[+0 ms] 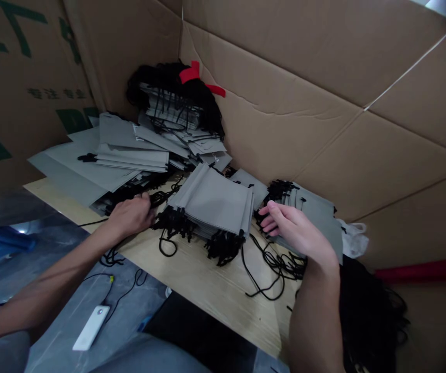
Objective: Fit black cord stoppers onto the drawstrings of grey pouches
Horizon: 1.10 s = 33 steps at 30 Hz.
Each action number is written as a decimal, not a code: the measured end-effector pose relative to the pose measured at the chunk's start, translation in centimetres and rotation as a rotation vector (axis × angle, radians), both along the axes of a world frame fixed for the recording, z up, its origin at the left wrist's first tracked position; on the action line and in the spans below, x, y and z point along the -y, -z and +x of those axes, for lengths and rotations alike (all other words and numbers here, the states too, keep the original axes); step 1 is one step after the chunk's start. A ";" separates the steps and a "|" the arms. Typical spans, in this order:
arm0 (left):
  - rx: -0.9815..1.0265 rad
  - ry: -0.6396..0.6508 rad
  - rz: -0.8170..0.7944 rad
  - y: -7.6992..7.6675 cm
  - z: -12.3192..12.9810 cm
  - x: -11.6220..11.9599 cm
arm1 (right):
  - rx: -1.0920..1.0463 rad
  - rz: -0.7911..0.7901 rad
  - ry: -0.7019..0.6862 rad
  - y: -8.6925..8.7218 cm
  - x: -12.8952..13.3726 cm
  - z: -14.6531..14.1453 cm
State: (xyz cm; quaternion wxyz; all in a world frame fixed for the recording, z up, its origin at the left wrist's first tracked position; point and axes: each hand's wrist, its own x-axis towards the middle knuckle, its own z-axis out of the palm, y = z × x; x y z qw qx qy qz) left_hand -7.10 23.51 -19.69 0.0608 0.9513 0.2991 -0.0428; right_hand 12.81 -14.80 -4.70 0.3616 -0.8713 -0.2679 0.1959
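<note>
My left hand (135, 212) is closed at the table's front edge, its fingers curled around black cords (162, 197) that come out beside the knuckles. Just to its right lies a stack of flat grey drawstring pouches (218, 199), with bunched black cord ends along the front corners. My right hand (288, 223) hovers to the right of that stack, thumb apart from loosely bent fingers, with nothing visible in it. Behind and under it rests another grey pouch stack (316, 207). Loose black cords (281, 267) trail over the wood below this hand.
A large heap of grey pouches (117, 134) covers the table's left side. Behind it is a cord-tied bundle (176, 106) with a red strip (189, 72). Cardboard walls (269, 67) enclose the back. Black cords (366, 311) hang at right. A white power bank (91, 327) lies low on the left.
</note>
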 end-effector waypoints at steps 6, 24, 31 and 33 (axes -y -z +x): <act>0.033 0.056 0.045 0.8 -0.2 -0.2 | -0.012 -0.001 -0.012 0.0 0.0 0.1; 0.137 0.236 0.058 1.9 0.5 -1.6 | -0.110 0.067 -0.049 -0.5 0.9 0.0; 0.100 0.236 -0.001 2.0 0.2 -2.7 | -0.090 0.041 -0.074 -0.7 0.9 0.0; 0.105 0.195 -0.005 2.3 0.3 -2.3 | -0.084 0.041 -0.078 -0.7 0.9 0.0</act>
